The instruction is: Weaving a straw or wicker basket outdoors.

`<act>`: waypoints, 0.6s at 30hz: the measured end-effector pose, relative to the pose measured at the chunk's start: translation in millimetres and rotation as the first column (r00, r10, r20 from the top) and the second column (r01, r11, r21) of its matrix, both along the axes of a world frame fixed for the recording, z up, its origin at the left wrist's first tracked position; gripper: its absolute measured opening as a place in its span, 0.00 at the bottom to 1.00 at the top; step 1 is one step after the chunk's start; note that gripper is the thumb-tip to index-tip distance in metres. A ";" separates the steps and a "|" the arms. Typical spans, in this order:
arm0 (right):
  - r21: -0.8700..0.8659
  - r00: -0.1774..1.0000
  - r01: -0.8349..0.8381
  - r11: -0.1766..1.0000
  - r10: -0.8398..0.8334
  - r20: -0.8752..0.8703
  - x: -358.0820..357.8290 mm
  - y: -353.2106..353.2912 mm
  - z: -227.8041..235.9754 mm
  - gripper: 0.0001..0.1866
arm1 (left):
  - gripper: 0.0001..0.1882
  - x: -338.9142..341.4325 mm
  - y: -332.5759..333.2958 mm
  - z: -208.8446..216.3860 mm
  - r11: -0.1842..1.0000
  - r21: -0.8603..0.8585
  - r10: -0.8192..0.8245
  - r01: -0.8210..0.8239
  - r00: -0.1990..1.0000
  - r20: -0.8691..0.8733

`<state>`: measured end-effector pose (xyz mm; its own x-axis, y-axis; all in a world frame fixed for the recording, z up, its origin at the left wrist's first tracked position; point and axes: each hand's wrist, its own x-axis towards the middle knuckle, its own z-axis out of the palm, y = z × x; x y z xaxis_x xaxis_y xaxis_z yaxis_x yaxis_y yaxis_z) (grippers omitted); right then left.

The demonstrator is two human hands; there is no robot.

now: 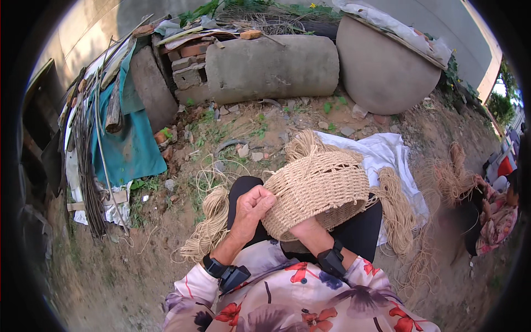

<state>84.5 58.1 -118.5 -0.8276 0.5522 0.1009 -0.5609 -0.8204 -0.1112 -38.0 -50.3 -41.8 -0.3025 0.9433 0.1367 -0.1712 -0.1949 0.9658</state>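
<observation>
The half-woven straw basket (318, 191) rests upturned on the person's lap, looking light, springy and easily dented, so it is best held at its rim, where the left hand (251, 206) pinches closed while the right hand (301, 228) disappears inside, grip unseen.

Left hand (251, 205): raised in front of the body, fingers (264, 200) curled in toward the palm, thumb side up.
Left wrist: black band, floral sleeve behind it.
Right hand: hidden; only the forearm and black wrist band show, angled up and left.
</observation>
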 end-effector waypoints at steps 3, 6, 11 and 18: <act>0.039 0.990 -0.020 0.999 0.025 -0.138 -20.3 12.1 -1.4 0.28 | 0.10 -3.4 16.9 14.5 0.993 0.068 0.103 -0.094 0.986 -0.133; 0.062 0.981 -0.002 0.998 0.014 -0.193 -31.2 28.6 -8.7 0.29 | 0.09 -6.6 32.7 26.6 0.991 0.112 0.115 -0.072 0.886 -0.450; 0.093 0.962 -0.072 0.993 0.094 -0.255 -12.6 21.1 -34.9 0.30 | 0.10 16.2 37.0 24.5 0.973 0.226 0.196 -0.042 0.668 -0.718; 0.105 0.977 0.188 0.977 -0.197 0.080 16.8 -7.6 -56.8 0.32 | 0.10 38.3 33.6 13.2 0.994 0.090 0.010 0.061 0.773 -0.634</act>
